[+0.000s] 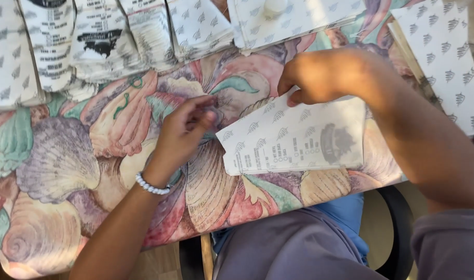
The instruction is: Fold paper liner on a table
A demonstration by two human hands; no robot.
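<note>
The right hand (320, 78) presses curled fingers on the far edge of 1 flat printed paper bag (296, 137), near the desk's (66, 161) front edge. Its long axis runs left to right, tilted slightly. The left hand (187, 129) pinches something small near the bag's left corner; I cannot tell what. Finished-looking bags (107, 41) are stacked along the far edge, so work seems well underway, with flat sheets (444, 57) remaining at the right.

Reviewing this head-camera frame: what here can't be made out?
- Left hand: motion-blurred fingertips; any grip unclear.
- Paper bag: upper edge hidden under the right hand.
- Stacked bags: cut off by the top edge.
- Patterned sheet: cut off at the right edge.
</note>
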